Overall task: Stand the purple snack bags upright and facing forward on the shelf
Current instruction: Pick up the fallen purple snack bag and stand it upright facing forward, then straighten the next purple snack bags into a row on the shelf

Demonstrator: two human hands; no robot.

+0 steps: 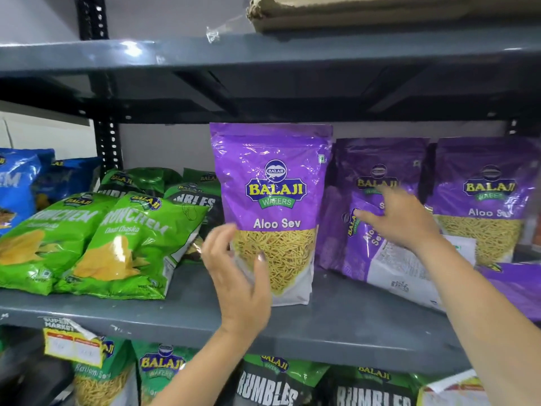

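Observation:
One purple Aloo Sev bag (275,183) stands upright and faces forward at the middle of the grey shelf (351,326). My left hand (237,276) cups its lower left edge, thumb on the front. Right of it a second purple bag (360,250) leans tilted and twisted, its white back partly showing. My right hand (401,218) lies on this bag's top with fingers spread. Behind it stands another purple bag (377,156), and one more (486,200) stands upright further right. At the far right a purple bag (518,285) lies flat.
Green chip bags (96,244) lean back on the left of the shelf, with blue bags (20,186) beyond them. The upper shelf (263,51) carries a cardboard box (380,13). Below hang a price label (73,347) and more snack bags (269,382).

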